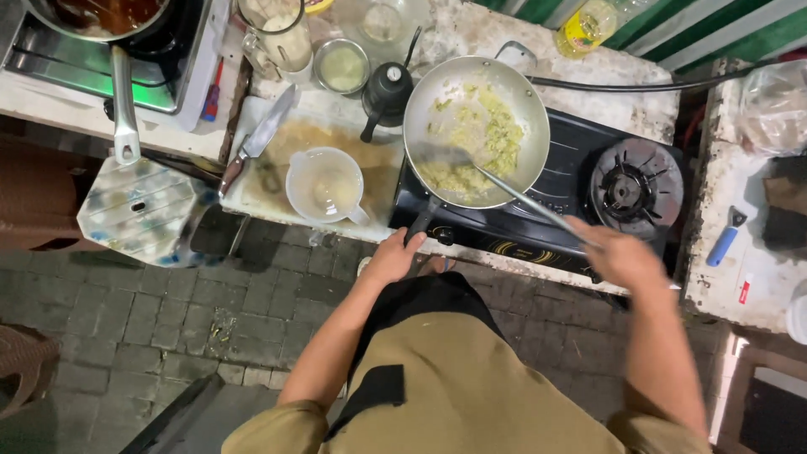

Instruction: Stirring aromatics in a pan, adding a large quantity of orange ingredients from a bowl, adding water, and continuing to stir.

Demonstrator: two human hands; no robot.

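Left hand (pixel 395 255) clenched on pan handle (pixel 420 222); pan (pixel 476 130) of pale chopped food on left burner of black stove (pixel 580 176); right hand (pixel 620 255), blurred, grasping metal spatula (pixel 504 183), blade in food; white cup (pixel 324 185) on cutting board (pixel 252 197) beside pan.

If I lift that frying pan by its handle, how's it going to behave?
The frying pan looks thin metal, so probably light. Its food sits loose and would likely slide if tilted. With one long handle, it may dip forward.

The single head view is looking steeply down from above, near, facing a stove (pixel 588 189) and counter (pixel 471 29) past the person's torso
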